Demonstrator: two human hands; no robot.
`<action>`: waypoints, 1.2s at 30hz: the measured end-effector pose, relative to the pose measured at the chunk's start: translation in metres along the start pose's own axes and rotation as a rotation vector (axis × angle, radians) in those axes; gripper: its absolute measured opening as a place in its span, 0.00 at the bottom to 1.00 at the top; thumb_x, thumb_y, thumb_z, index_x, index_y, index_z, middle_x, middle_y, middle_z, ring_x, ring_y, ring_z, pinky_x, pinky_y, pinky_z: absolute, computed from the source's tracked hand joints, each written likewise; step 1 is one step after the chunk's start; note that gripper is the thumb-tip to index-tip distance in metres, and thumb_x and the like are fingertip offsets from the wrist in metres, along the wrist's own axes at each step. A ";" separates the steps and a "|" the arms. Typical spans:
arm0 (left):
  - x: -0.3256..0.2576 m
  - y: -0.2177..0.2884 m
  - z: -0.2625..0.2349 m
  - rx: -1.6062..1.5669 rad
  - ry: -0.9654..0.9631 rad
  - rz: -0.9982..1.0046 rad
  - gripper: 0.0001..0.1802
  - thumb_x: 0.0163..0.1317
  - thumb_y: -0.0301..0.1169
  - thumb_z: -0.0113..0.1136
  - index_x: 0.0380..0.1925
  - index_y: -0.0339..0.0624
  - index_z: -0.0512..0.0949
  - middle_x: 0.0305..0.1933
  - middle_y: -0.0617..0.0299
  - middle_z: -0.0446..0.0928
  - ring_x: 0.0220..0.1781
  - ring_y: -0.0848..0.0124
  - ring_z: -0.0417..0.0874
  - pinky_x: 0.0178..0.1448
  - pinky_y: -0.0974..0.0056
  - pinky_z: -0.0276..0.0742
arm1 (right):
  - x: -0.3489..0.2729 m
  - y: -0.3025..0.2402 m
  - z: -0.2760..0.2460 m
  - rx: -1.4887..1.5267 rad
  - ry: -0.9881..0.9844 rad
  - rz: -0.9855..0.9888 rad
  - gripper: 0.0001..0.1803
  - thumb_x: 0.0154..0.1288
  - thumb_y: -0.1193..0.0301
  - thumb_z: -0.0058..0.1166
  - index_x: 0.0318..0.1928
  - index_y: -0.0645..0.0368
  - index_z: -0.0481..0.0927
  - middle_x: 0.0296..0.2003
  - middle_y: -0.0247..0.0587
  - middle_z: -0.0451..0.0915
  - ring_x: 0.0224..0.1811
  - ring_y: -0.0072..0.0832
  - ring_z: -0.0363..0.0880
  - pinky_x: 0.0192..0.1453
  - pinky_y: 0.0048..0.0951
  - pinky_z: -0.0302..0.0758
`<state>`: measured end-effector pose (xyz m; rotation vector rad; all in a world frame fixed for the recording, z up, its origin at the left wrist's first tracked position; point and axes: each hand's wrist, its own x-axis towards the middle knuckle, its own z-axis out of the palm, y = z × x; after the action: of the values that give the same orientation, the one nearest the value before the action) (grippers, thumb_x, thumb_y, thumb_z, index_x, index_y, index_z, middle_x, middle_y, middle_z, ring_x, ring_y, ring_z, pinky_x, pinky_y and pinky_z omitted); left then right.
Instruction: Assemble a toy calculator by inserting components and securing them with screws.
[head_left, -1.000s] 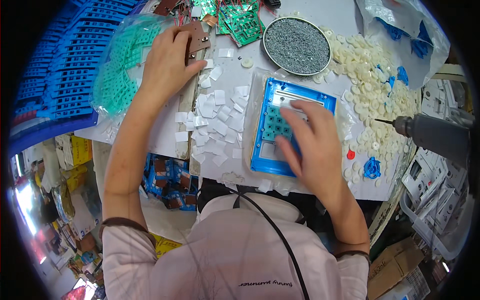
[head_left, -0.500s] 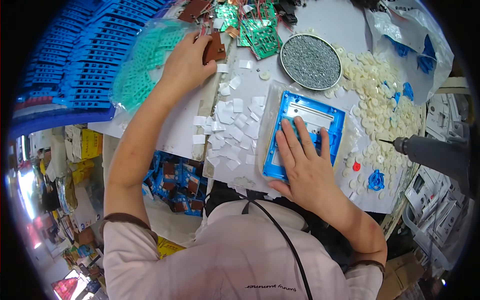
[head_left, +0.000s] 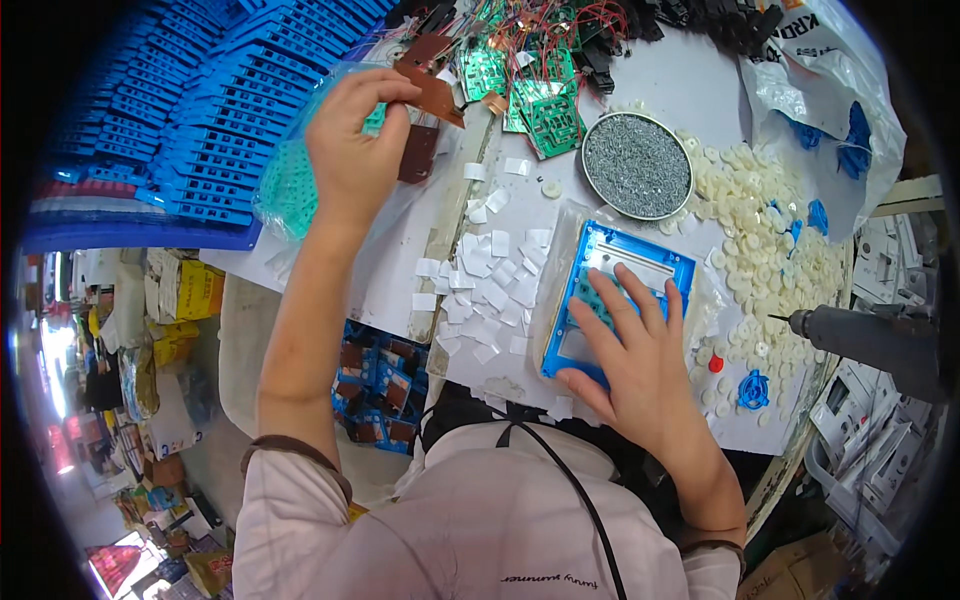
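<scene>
Far left, I've got stacks of blue plastic frames (head_left: pixel 190 110) piled along the edge of the surface (head_left: pixel 400 270). Next over, my left hand (head_left: pixel 350 150) is up at a clear bag of teal keypad mats (head_left: pixel 290 185), fingers (head_left: pixel 385 100) pinched together at the bag's top edge; what exactly sits between the tips I cannot tell. Just beside that hand lie brown circuit strips (head_left: pixel 425 90), one of them touching the thumb side.

Moving toward the middle, a scatter of small white paper squares (head_left: pixel 485 280) covers the surface, and above them sits a heap of green circuit boards (head_left: pixel 535 90) with red wires. To the right of those is a round metal tin of small grey screws (head_left: pixel 637 165).

Below the tin, my right hand (head_left: pixel 640 370) lies flat and spread, fingers (head_left: pixel 615 310) released and pressing down on a teal mat seated in the blue calculator housing (head_left: pixel 640 265), which rests on a clear plastic sleeve near the front edge of the surface. Nothing is gripped there; palm and fingertips simply rest on it.

Further right, a pile of cream round buttons (head_left: pixel 770 240), a small blue wheel part (head_left: pixel 753 390) and a red dot-like piece near it. At the far right, a grey electric screwdriver (head_left: pixel 870 335) points its bit toward the buttons.
</scene>
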<state>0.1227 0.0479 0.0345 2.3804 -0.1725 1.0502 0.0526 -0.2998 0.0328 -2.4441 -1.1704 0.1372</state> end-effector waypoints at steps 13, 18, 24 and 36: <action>0.002 0.159 -0.058 -0.247 0.201 0.098 0.14 0.57 0.12 0.62 0.41 0.36 0.85 0.40 0.51 0.83 0.41 0.64 0.85 0.43 0.64 0.81 | 0.106 -0.012 -0.039 1.134 0.551 0.001 0.16 0.64 0.76 0.65 0.52 0.63 0.81 0.48 0.45 0.85 0.47 0.36 0.86 0.45 0.37 0.84; -0.034 0.142 -0.081 -0.433 -0.445 -0.176 0.12 0.56 0.22 0.69 0.42 0.35 0.83 0.35 0.57 0.82 0.38 0.72 0.82 0.39 0.68 0.76 | 0.129 -0.001 -0.025 2.061 0.422 0.229 0.14 0.77 0.69 0.53 0.54 0.66 0.79 0.52 0.43 0.83 0.53 0.33 0.85 0.54 0.40 0.86; -0.091 0.144 0.006 -1.002 -0.280 -0.832 0.17 0.68 0.36 0.66 0.50 0.35 0.79 0.40 0.65 0.79 0.37 0.76 0.76 0.45 0.68 0.74 | 0.083 -0.032 0.009 1.636 0.379 0.306 0.22 0.81 0.62 0.46 0.66 0.62 0.74 0.59 0.42 0.80 0.62 0.29 0.76 0.72 0.38 0.64; -0.084 0.135 -0.005 -0.683 -0.279 -0.456 0.04 0.67 0.20 0.59 0.34 0.35 0.82 0.31 0.63 0.79 0.30 0.79 0.74 0.32 0.71 0.68 | 0.041 -0.009 0.008 1.630 0.415 0.380 0.18 0.71 0.77 0.62 0.57 0.68 0.74 0.49 0.42 0.85 0.43 0.16 0.82 0.44 0.17 0.79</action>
<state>0.0189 -0.0727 0.0332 1.7982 -0.0639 0.3556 0.0708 -0.2612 0.0333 -1.0576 -0.1113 0.4427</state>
